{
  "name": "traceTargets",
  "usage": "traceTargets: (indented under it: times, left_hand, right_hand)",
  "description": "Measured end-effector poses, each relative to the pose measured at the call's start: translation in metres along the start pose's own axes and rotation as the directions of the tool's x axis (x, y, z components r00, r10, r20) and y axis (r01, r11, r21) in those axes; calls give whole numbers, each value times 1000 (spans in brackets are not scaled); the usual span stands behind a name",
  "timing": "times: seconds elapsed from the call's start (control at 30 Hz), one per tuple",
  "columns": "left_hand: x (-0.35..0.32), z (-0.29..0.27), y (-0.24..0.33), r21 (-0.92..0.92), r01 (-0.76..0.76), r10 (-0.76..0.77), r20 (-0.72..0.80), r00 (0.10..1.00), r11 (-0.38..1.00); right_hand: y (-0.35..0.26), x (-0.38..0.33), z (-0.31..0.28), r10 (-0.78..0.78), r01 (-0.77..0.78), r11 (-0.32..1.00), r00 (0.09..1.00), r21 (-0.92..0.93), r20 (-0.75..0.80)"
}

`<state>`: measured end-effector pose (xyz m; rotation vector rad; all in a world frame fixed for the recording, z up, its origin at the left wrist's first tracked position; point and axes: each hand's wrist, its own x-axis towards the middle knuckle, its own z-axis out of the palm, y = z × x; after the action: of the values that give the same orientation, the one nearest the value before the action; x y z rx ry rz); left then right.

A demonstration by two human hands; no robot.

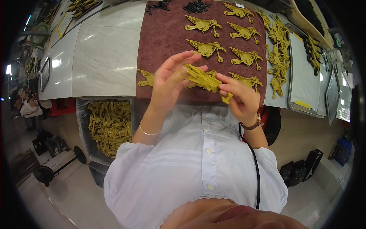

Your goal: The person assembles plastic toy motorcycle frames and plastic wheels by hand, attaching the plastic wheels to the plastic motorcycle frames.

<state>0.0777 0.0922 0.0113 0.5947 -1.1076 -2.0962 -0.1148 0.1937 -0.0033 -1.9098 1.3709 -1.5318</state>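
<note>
My right hand [244, 100] pinches a mustard-yellow plastic part [203, 79] by its right end, above the near edge of a maroon cloth [164, 40]. The part is tilted edge-on, with a short arm hanging below my fingers. Beside its left end is my left hand [170, 78], fingers stretched and apart; whether its thumb touches the part I cannot tell. Similar yellow parts, such as this pointed part [206, 49], lie flat in columns on the cloth beyond my hands. Another yellow part [146, 78] lies left of my left hand, partly hidden by it.
Small black pieces [196, 6] lie in piles at the cloth's far edge. A heap of yellow parts [279, 49] is at the right, near a metal tray [304, 97]. Below the table at left stands a plastic-lined bin [84, 126] full of yellow parts. A black cable [256, 168] hangs down my shirt.
</note>
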Motion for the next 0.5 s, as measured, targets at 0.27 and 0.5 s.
traceTargets:
  times: [0.27, 0.5]
  left_hand:
    - [-6, 20, -15, 185, -215, 244, -149, 958, 959]
    - [-2, 20, -35, 354, -232, 300, -148, 942, 906]
  right_hand:
    - [3, -7, 21, -152, 155, 965, 988, -211, 32]
    - [2, -14, 37, -118, 151, 922, 987, -357, 112]
